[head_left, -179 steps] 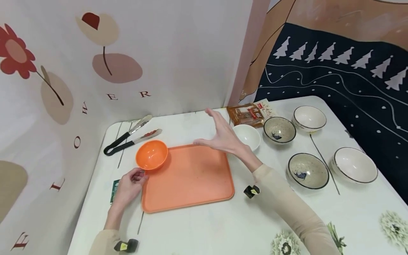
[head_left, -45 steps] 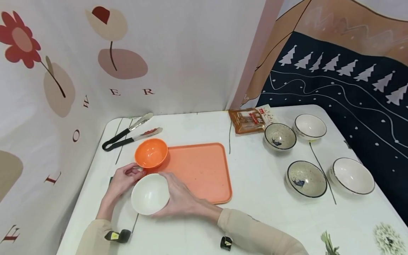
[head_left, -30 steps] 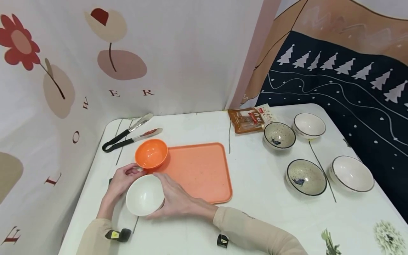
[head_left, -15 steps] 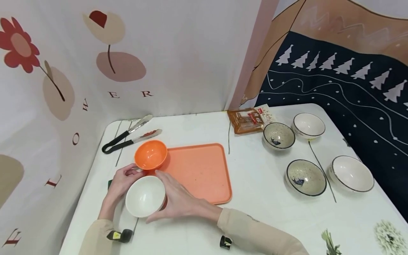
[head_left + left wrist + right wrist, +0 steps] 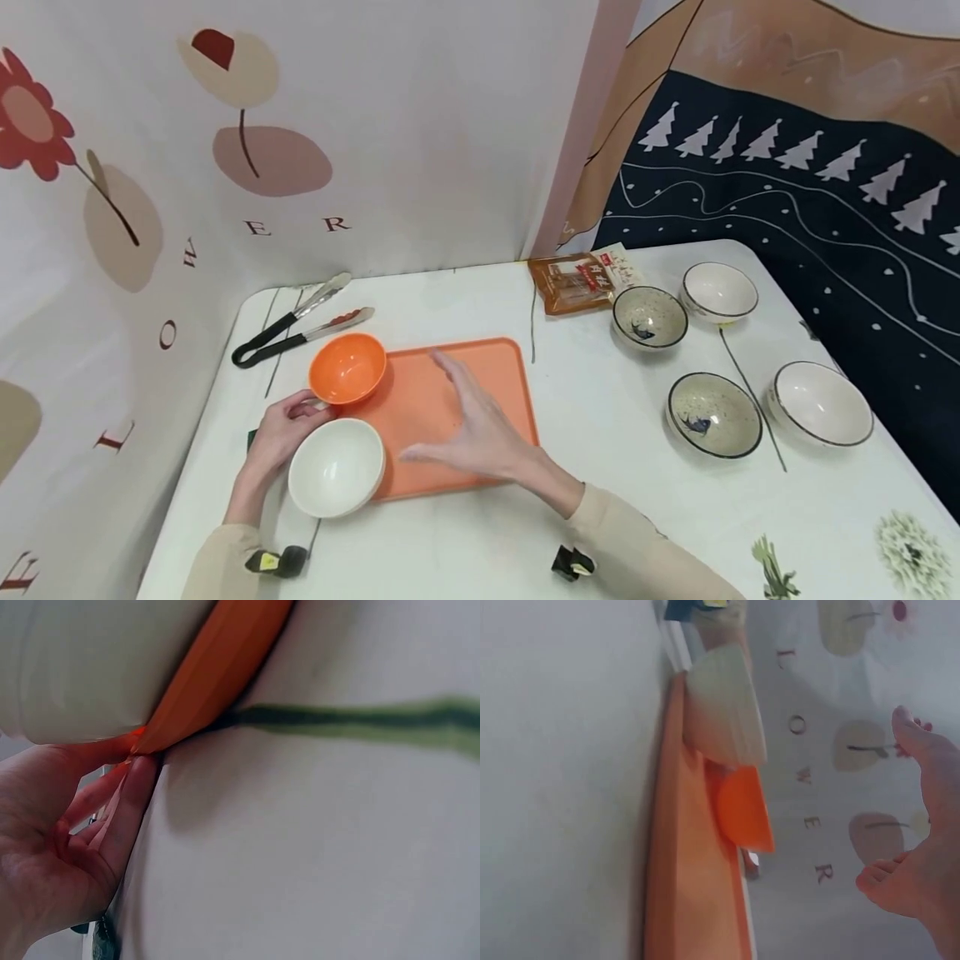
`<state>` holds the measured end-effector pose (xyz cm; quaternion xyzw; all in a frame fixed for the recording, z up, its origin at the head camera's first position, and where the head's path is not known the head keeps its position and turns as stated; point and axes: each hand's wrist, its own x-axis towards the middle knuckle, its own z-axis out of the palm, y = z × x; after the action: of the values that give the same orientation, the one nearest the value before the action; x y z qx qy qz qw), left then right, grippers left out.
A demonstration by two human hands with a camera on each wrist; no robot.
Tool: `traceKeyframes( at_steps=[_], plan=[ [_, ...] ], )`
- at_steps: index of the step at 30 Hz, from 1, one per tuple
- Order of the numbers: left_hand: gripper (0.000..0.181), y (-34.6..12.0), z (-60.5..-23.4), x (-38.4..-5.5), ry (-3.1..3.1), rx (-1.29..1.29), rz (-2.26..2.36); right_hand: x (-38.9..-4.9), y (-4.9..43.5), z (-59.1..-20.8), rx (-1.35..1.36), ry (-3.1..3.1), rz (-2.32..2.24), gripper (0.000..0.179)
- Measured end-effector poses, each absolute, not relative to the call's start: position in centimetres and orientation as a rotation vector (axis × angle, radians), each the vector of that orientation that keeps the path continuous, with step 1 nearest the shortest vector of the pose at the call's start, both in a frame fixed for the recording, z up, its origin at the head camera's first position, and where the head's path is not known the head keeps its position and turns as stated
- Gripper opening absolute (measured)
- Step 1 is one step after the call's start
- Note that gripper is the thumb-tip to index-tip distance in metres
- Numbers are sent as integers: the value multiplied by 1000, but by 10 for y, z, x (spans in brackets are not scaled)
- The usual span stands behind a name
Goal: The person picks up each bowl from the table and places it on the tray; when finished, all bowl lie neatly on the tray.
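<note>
A white bowl (image 5: 337, 467) stands on the near left corner of the orange tray (image 5: 459, 350), with an orange bowl (image 5: 348, 368) behind it at the far left corner. My left hand (image 5: 281, 435) is at the tray's left side; in the left wrist view its thumb and fingertips (image 5: 139, 776) pinch the tray's edge, just beneath the white bowl. Over the tray, my right hand (image 5: 480, 432) is spread wide with nothing in it, thumb and fingers apart. The right wrist view shows both bowls on the tray, away from this hand.
Black-handled tongs (image 5: 281, 340) lie at the back left. On the right are two speckled bowls (image 5: 649, 317) and two white bowls with dark rims (image 5: 822, 403). A brown food packet (image 5: 573, 282) lies at the back. A small green packet (image 5: 251, 437) is partly behind my left hand.
The white bowl came from the back right onto the tray's near left corner. My right hand has let go of it and moved right, off the bowl. My left hand stays at the tray's edge.
</note>
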<state>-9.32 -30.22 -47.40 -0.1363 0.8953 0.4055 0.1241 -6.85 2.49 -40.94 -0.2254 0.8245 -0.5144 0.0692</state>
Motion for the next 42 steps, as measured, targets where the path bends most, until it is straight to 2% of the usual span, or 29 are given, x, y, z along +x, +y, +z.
traceKeyframes(
  at_steps=[16,27,37,42],
  plan=[
    [60,-302,-473,-87,2627,-405,1198,-69,109,-412,-583,2716,-1778,112],
    [60,-299,-475,-88,2643,-382,1186,-63,176,-412,-243,2920,-1782,111],
    [57,-298,-476,-89,2650,-373,1161,-44,229,-412,58,2998,-1799,102],
    [59,-299,-474,-88,2655,-381,1155,-35,250,-417,235,3008,-1832,107]
  ],
)
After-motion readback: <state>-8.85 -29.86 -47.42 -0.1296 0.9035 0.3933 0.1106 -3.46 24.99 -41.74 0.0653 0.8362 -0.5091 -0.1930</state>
